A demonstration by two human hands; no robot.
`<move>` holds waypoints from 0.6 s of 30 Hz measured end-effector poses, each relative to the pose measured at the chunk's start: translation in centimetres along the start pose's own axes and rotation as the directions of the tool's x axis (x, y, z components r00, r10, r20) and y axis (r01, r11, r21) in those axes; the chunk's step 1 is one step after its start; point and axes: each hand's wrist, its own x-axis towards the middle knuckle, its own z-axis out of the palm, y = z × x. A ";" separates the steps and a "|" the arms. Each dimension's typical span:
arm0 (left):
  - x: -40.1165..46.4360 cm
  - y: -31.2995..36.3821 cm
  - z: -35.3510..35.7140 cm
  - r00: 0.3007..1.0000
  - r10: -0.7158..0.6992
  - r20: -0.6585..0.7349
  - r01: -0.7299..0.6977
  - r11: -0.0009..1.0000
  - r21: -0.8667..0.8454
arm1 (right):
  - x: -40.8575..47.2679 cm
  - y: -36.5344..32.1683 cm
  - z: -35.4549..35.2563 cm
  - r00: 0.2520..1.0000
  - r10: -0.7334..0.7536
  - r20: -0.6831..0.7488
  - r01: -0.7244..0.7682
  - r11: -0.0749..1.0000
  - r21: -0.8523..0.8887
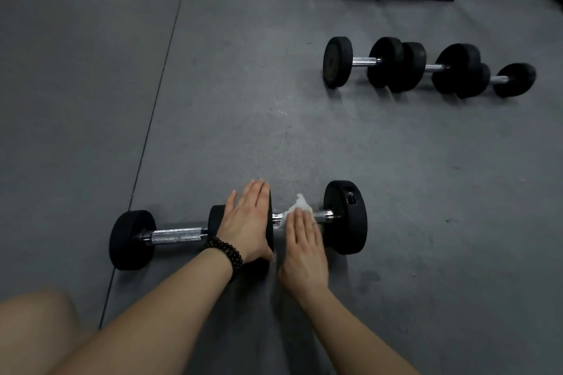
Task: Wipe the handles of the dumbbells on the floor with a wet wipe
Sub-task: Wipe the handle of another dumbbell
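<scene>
Head cam view: right hand (303,245) presses the wet wipe (297,207) flat-fingered onto the near dumbbell's handle (324,216), no real grip, just straight fingers on top. Left hand (246,222) lies open on the plate (269,222) beside it, steadying. Looks mid-job to me. Left of that, another dumbbell (173,236); three more dumbbells (426,68) sit well beyond on the floor (304,137), no telling whether they're wiped.

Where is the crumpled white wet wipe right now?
Head view, lower centre: white wet wipe lies on the near dumbbell's chrome handle, pressed under the right hand.
</scene>
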 end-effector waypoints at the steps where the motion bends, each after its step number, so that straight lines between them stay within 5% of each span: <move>1: 0.1 0.0 0.0 1.000 0.000 0.003 0.000 1.000 -0.002 | 0.0 0.1 0.0 0.999 -0.043 -0.003 0.043 0.999 -0.028; 7: 0.2 0.0 -0.2 1.000 -0.003 0.003 0.004 1.000 -0.006 | 0.7 1.3 -1.5 0.987 0.160 0.012 -0.160 0.987 0.016; 12: 0.3 0.0 -0.4 1.000 -0.003 0.018 0.004 1.000 -0.017 | 0.5 0.0 -1.5 0.995 -0.077 0.069 0.075 0.997 0.018; 18: 0.4 -0.1 -0.4 1.000 -0.007 0.017 0.007 1.000 -0.022 | 0.6 0.9 -1.3 0.998 0.039 0.048 -0.040 0.999 0.024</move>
